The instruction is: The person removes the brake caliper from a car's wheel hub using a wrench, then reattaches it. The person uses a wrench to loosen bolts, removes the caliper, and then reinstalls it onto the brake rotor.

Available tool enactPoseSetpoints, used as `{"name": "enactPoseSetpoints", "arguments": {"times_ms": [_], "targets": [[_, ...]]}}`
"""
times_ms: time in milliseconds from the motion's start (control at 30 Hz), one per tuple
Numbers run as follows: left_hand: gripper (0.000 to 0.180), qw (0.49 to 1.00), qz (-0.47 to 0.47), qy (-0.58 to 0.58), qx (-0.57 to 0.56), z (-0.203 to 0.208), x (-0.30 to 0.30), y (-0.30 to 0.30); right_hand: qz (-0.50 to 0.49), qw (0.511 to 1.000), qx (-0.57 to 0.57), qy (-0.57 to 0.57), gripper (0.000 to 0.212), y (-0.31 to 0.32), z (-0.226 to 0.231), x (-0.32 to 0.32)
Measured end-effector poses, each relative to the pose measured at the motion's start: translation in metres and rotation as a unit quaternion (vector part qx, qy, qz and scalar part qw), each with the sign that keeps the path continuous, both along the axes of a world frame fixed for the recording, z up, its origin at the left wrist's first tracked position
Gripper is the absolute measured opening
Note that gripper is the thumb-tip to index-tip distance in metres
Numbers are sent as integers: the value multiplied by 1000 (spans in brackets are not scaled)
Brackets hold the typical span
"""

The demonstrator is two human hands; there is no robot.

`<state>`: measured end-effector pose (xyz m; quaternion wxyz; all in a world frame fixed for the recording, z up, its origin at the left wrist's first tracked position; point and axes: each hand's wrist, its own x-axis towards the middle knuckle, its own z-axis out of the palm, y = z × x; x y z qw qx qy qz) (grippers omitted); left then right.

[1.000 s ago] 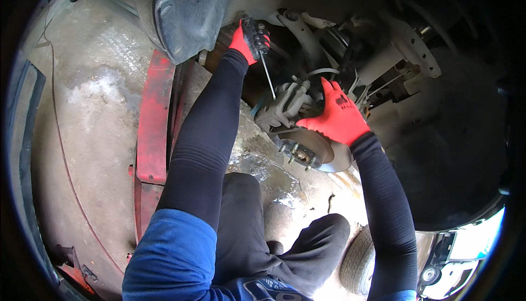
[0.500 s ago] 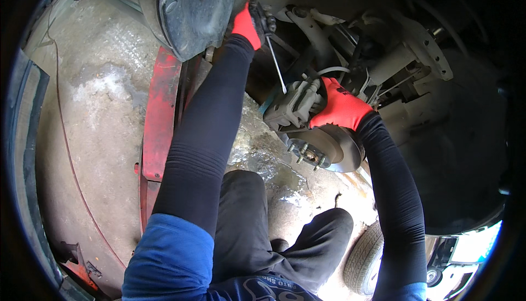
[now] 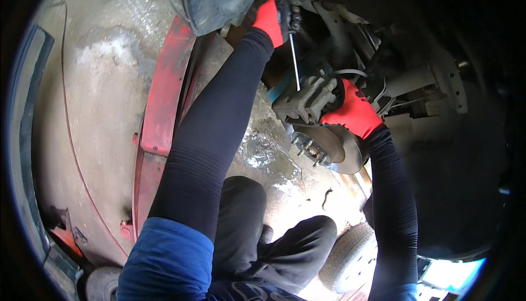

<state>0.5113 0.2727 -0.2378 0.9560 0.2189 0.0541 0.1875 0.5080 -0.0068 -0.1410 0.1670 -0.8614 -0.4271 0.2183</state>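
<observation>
— Stained concrete floor (image 3: 104, 136) spreads below and left of the left fingers; car suspension parts (image 3: 408, 84) fill the shade right of the right ones. What are the hands on?

— Left hand (image 3: 278, 16): gloved fingers curled together round the handle end of a thin metal rod (image 3: 294, 60), screwdriver-like; handle mostly hidden. Right hand (image 3: 353, 109): against the right end of the brake caliper (image 3: 301, 103), thumb near its front edge. Right fingertips out of sight; cannot tell whether clamped or only resting.

— Caliper position?

— Below the left fingers, at the rod's lower end; just left of the right fingers. Brake disc (image 3: 353, 161) sits below the right fingers.

— Why grip the rod so high?

— Judgement: it leaves a long shaft free as a lever and keeps the knuckles well apart from the metal. Tip appears to meet the caliper's upper side; seating in a gap not confirmed.

— And the right hand?

— Probably a counter-hold, steadying the caliper against the rod. Hose (image 3: 350, 72) arcs just above those fingers.

— Access?

— Hub (image 3: 312, 150) bare below the right fingers, tyre (image 3: 348, 257) farther down, so presumably both hands reach the caliper unobstructed. Red metal beam (image 3: 164, 87) lies below-left of the left fingers.
</observation>
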Motion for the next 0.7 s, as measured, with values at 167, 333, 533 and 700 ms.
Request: {"name": "enactPoseSetpoints", "arguments": {"times_ms": [167,333,533,700], "targets": [[48,999,-33,-2,28,-7,10,1,-5,1000,-2,14,88,1,8,-6],[51,987,-102,-121,2,-26,45,3,3,999,-29,13,96,7,9,-4],[60,996,91,10,-8,-15,21,2,-2,999,-8,-36,82,-7,4,4],[53,979,198,15,51,-8,-42,7,5,999,-13,-45,85,-9,-1,6]]}}
